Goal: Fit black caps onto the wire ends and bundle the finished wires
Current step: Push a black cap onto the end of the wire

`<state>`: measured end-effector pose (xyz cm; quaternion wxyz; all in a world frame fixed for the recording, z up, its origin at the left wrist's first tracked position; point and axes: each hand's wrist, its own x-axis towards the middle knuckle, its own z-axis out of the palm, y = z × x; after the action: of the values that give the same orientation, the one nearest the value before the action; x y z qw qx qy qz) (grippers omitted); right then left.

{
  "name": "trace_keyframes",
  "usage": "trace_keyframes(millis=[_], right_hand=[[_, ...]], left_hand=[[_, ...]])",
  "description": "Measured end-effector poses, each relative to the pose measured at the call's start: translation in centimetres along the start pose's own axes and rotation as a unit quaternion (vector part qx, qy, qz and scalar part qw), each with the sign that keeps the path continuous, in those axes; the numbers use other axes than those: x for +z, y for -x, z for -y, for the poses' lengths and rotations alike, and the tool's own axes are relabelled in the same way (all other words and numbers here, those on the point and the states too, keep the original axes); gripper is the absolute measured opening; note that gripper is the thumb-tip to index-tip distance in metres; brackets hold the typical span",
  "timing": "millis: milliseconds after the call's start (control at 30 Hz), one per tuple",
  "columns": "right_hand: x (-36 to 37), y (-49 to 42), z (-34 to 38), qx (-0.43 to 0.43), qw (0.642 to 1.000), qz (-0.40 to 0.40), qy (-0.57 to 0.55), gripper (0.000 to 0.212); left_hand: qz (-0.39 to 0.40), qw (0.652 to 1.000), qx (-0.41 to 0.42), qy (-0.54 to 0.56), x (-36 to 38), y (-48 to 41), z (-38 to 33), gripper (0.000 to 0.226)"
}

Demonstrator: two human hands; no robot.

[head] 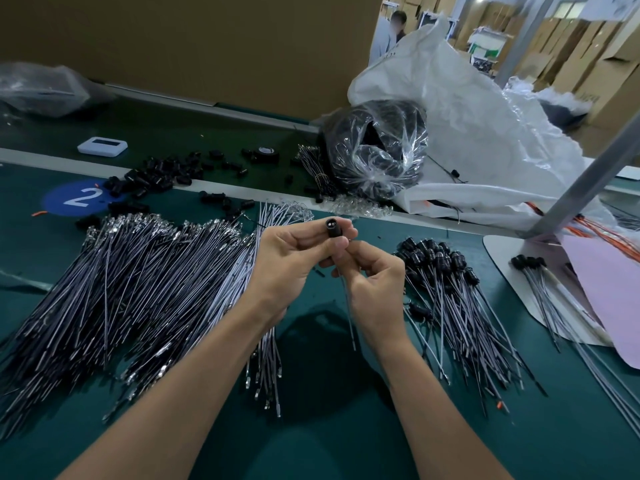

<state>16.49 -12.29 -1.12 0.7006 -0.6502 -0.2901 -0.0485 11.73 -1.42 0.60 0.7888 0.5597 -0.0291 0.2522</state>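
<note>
Matte green workbench [571, 427], cardboard cartons [588, 64] stacked behind. The left hand [291, 258] pinches a cylindrical black cap [334, 227]; the right hand [374, 275] pinches a thin grey wire [349, 313] below it.

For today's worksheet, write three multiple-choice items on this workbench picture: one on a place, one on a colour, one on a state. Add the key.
1. The capped wires lie: A on the person's left; B on the person's right; C in a bag.
2. The numbered sticker is: A blue; B red; C yellow.
3. The left hand is: A lying flat; B empty; C gripping a black cap.
Key: B, the pile lies beyond the right hand; A, blue disc, white 2; C, fingers curl round it.
</note>
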Motion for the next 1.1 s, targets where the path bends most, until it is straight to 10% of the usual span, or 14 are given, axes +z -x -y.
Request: trace_keyframes(millis=[1100], right_hand=[[0.03,0.24,0.25,-0.026,0.999,0.0,0.044,0.011]], left_hand=[[0.025,0.999,0.024,0.005,-0.55,-0.05,-0.65,0.021]])
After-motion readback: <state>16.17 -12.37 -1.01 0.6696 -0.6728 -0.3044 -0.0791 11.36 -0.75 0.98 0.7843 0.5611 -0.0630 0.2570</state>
